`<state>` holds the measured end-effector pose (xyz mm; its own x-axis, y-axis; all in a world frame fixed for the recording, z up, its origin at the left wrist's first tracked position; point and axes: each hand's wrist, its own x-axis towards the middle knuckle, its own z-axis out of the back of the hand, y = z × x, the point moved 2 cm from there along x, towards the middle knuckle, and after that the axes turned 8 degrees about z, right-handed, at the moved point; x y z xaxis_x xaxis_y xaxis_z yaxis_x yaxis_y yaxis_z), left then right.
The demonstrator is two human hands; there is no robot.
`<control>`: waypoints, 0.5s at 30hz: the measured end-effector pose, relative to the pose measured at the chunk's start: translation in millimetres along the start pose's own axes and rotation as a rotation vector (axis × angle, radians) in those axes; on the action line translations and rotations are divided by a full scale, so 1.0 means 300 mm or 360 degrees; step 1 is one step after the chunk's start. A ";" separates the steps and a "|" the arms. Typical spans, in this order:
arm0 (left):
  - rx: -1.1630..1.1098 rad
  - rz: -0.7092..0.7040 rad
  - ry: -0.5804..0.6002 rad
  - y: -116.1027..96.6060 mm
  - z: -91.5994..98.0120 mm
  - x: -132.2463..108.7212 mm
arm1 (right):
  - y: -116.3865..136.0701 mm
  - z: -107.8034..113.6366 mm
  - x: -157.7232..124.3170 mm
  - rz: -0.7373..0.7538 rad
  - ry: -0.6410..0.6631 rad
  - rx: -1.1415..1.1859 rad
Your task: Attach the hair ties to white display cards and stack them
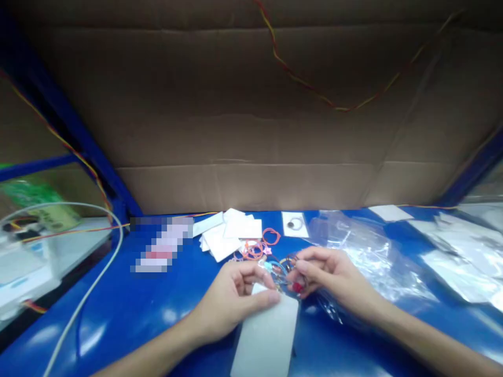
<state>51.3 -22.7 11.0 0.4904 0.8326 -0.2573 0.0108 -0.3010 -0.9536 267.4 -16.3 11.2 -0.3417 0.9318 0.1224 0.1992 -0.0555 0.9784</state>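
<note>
Left hand [231, 301] pinches the far end of the white card [267, 340], thumb on top. The card's long axis runs from the hands back toward the body. Right hand [334, 275] pinches a coloured loop cluster [281, 269] right at that far card edge; touching or just above, can't tell. Fingertips of both hands nearly meet. Surface is a glossy blue table [137, 309]: orange loops [259, 246] and white card stack [230, 233] just beyond, clear plastic bags [353, 235] to the right, cardboard wall [243, 131] behind.
</note>
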 end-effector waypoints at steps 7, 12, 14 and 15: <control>0.0032 0.0009 0.0029 0.002 -0.003 -0.001 | 0.013 -0.024 -0.021 -0.0040 0.0138 0.0085; 0.0106 -0.0006 -0.0038 -0.004 0.001 -0.002 | -0.020 -0.005 -0.032 -0.0044 0.0172 0.0200; 0.0079 -0.0008 -0.0038 -0.003 0.002 0.000 | -0.021 -0.003 -0.034 -0.0027 0.0173 0.0163; 0.0063 -0.0009 -0.0028 -0.002 0.002 0.001 | -0.018 -0.004 -0.035 -0.0016 0.0177 0.0099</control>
<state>51.0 -21.9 11.4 0.4748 0.8426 -0.2541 -0.0209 -0.2779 -0.9604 268.7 -26.2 4.8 -0.4433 0.8863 0.1339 0.2509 -0.0208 0.9678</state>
